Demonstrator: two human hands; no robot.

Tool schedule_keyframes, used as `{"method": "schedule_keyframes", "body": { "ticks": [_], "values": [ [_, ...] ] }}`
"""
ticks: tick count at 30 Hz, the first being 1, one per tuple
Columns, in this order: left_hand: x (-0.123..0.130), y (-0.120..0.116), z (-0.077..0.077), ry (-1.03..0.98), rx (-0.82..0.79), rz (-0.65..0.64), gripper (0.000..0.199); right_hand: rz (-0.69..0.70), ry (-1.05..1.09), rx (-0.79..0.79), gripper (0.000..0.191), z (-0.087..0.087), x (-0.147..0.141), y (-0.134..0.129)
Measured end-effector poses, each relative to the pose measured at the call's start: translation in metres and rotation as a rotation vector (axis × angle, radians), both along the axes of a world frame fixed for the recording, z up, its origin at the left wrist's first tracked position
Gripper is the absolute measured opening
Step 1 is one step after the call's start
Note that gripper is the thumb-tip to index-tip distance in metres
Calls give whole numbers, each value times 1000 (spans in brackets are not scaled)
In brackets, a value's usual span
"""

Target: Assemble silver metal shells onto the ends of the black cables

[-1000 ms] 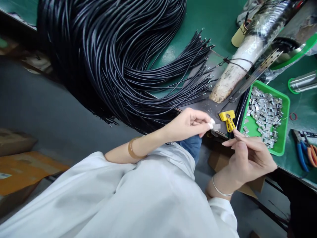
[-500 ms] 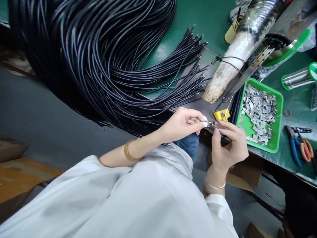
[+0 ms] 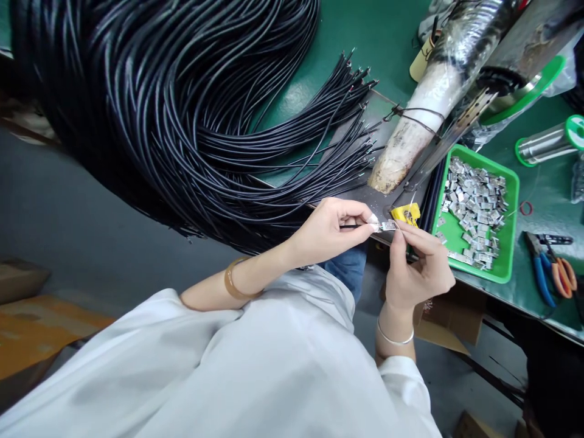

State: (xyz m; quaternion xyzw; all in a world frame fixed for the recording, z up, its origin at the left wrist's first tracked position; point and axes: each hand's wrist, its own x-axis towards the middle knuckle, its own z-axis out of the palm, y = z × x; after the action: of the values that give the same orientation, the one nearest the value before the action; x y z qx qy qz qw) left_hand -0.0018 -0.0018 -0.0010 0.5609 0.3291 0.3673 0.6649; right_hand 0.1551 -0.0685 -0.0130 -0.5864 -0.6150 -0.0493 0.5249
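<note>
My left hand (image 3: 331,230) is closed in a pinch on a black cable (image 3: 348,227), close to the cable's end. At those fingertips sits a small silver metal connector (image 3: 387,225), lined up with the cable end; whether the two are joined I cannot make out. Thumb and forefinger of my right hand (image 3: 417,264) close on the connector's other end. Just beyond the fingers is a yellow tool-like piece (image 3: 406,214) with a thin wire or strand standing over it. A green tray (image 3: 504,271) of similar metal connectors (image 3: 477,204) lies right of my right hand.
A large bundle of black cables (image 3: 182,121) covers the table's left side. A plastic-wrapped tube (image 3: 410,134) slants over the table (image 3: 337,24) near a metal pipe. Farther right are a wire spool (image 3: 547,145), a red ring (image 3: 526,208) and blue- and orange-handled pliers (image 3: 545,274).
My right thumb and forefinger have come together on the connector's end, where they were apart beside it. The connector has turned to show its flat face. My left hand stays nearly in place.
</note>
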Motion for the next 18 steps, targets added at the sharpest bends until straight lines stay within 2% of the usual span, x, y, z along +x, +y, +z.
{"method": "schedule_keyframes", "body": {
  "ticks": [5,12,18],
  "values": [
    [3,2,-1,29,18,36,15,12,198,-183,3,0,-1,1],
    [8,2,-3,97,80,154,14,18,65,-65,15,-1,-3,5],
    [11,3,-4,126,176,197,14,54,82,-96,13,-2,-2,8]
  ]
}}
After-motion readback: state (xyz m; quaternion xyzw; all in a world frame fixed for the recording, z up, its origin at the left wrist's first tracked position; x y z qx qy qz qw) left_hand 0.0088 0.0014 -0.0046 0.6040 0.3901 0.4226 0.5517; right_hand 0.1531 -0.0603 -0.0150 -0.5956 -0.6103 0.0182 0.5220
